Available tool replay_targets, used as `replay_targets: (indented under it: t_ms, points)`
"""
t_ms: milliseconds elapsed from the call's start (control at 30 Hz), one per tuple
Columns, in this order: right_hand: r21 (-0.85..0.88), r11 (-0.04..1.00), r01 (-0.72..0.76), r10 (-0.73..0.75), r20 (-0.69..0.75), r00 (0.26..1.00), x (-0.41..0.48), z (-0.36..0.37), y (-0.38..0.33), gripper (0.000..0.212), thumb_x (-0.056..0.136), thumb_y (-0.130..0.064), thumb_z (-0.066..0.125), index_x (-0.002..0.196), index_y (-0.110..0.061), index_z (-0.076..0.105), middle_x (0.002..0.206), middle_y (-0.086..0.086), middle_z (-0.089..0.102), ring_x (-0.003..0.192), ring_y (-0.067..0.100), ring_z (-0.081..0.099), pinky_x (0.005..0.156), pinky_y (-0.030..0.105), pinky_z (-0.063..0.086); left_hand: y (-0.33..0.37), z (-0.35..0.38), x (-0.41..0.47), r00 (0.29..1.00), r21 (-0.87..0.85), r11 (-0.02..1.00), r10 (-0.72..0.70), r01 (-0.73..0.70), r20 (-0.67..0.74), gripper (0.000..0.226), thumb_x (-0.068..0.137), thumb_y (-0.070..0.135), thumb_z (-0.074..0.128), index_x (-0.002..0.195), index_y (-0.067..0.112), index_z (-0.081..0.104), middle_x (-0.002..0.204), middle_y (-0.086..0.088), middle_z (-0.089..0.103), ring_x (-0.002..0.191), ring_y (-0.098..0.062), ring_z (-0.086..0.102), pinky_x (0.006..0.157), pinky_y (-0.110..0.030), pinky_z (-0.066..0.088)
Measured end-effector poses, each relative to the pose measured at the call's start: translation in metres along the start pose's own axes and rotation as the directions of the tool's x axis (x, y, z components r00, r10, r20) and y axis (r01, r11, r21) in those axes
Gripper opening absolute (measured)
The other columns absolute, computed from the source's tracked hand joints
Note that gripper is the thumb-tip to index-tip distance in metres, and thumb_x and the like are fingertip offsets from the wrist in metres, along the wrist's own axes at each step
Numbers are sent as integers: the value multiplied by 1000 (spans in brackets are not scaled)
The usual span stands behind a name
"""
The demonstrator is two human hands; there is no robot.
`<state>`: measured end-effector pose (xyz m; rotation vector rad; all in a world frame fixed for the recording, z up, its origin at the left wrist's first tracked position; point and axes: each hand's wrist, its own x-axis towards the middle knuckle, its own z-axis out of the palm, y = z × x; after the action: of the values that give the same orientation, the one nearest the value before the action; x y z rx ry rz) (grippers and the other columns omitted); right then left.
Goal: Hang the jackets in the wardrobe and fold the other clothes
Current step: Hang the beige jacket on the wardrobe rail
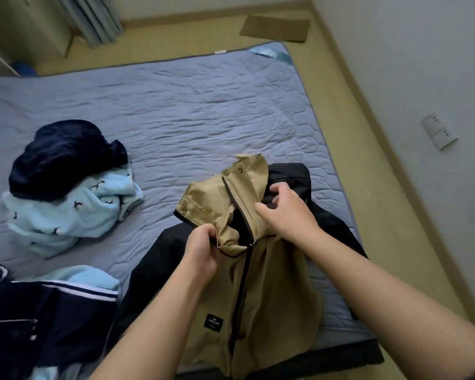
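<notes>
- My left hand [200, 250] grips a bunch of the khaki jacket [274, 297] at the collar, on the left side of the zip.
- My right hand [284, 212], fingers curled, pinches the collar's dark inner edge on the other side; my hands are apart, with the open collar between them.
- The khaki jacket hangs from both hands, its zip running down towards me.
- Under it a black jacket [154, 267] lies spread on the grey-blue bed [203, 111].
- To the left, a navy garment [61, 157] rests on a crumpled pale blue fleece [66, 218].
- Nearest me on the left lies a navy striped garment [52, 305].
</notes>
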<state>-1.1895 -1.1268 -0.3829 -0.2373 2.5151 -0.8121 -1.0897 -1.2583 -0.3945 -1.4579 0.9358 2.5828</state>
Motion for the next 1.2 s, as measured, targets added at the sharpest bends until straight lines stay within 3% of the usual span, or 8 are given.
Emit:
replay_targets:
  t_ms: [133,233,367,467,633,733,967,1200]
  points:
    - [-387,922,-22,60,85,995,-8,35,-48,97,75,-59,63,147,-24,9,138,12,41,124,33,45,91,44,42,-1,-18,-38,991,122,992,11,-28,134,26,88,24,46,88,7,65,74,-9,63,66,-22,59,62,-32,52]
    - [-452,887,-91,178,154,972,-26,55,-56,77,80,-36,64,141,-15,23,133,10,49,118,31,52,80,37,43,1,-38,-57,996,173,983,50,-63,78,40,89,39,53,101,3,68,83,-13,62,69,-24,56,52,-29,50]
    - [129,927,-351,354,-3,935,-62,33,-58,42,80,-14,56,121,-5,52,121,17,58,111,35,56,80,33,44,15,-63,-96,990,30,994,111,-109,-82,47,94,43,49,112,3,66,110,-16,68,100,-29,64,86,-42,53]
    - [797,455,-398,400,217,890,-113,-1,-80,41,77,7,40,116,8,53,105,26,60,93,38,62,81,41,51,36,-73,-145,981,-105,981,150,-163,-121,46,98,41,42,105,3,66,109,-20,67,95,-28,66,83,-41,53]
    - [940,42,-338,25,338,941,-203,-69,-139,27,64,1,37,82,4,57,67,15,57,65,27,55,76,35,48,81,-76,-239,942,-321,891,334,-321,-15,41,99,30,41,91,3,70,87,-13,73,75,-21,71,63,-32,59]
    - [964,60,-259,-125,265,956,-240,-107,-169,27,79,-12,41,90,0,64,79,13,67,76,25,61,85,39,49,102,-69,-295,898,-343,841,440,-419,-19,30,92,27,48,93,5,68,84,-12,70,74,-20,67,73,-31,57]
    - [959,250,-132,-293,205,934,-288,-151,-203,32,92,-31,52,80,-6,67,61,8,67,51,19,65,48,27,53,75,-49,-388,765,-323,694,569,-643,-301,45,90,48,54,98,5,66,80,-13,72,70,-23,70,72,-39,55]
    - [887,407,-217,-493,413,765,-331,-163,-202,37,89,-35,61,115,-9,62,100,11,73,90,28,70,80,42,55,-12,-55,-477,561,-469,311,528,-826,-638,28,95,37,52,101,13,65,81,-11,74,70,-24,72,53,-33,55]
